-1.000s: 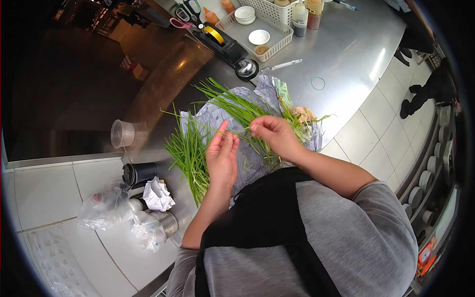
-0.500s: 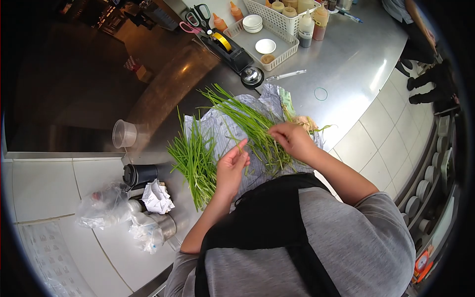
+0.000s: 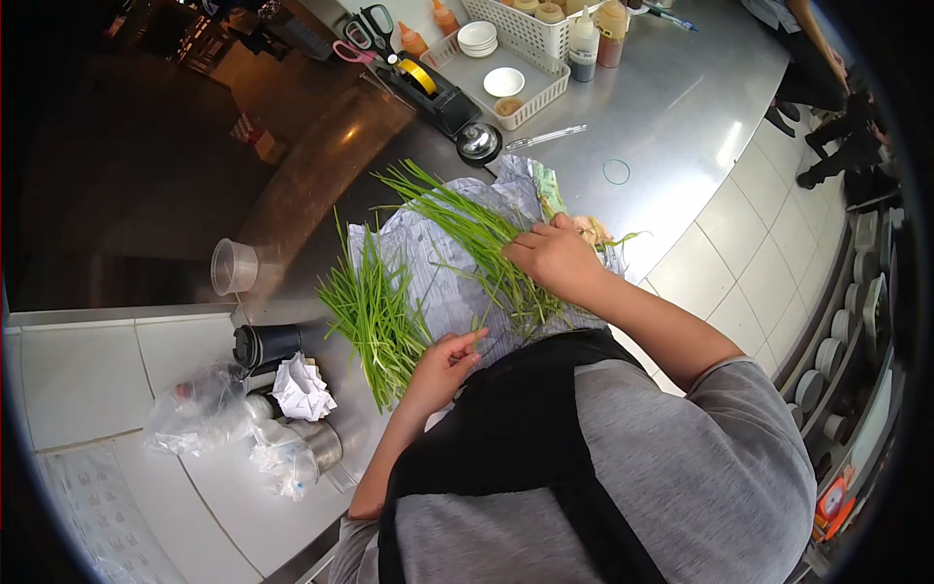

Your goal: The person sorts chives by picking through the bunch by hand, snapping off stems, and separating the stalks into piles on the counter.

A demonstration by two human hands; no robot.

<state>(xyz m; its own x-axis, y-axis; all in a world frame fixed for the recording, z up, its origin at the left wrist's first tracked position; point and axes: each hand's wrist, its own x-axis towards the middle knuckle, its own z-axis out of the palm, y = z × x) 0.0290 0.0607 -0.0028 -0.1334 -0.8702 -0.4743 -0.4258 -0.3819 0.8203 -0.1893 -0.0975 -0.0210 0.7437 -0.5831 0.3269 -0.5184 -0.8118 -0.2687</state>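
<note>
"Looking down, where did you see the greens?"

"Two bunches were on the metal surface [image 3: 681,146], and I read the crumpled sheet [image 3: 413,248] there as a clock. The left bunch [image 3: 375,336] lay at eight o'clock, partly past the sheet's edge. The second bunch [image 3: 462,214] slanted across the sheet from eleven toward four."

"And the hands?"

"The right hand [image 3: 559,258] was at three, fingers curled down onto the second bunch. Their tips were hidden, so I couldn't tell whether they gripped any stalks."

"The other one?"

"The left hand [image 3: 443,368] was at six, fingers bent toward the thumb. A bit of green showed by the fingertips, but I couldn't tell if they pinched it."

"What stood around them?"

"A bell [image 3: 479,142] at twelve, next to a tape holder [image 3: 448,107]. A pen [image 3: 547,136] lay at one and a thin green ring [image 3: 616,172] at two. A clear tub [image 3: 234,268] was at nine, and a dark lidded cup [image 3: 269,346] at eight."
</note>
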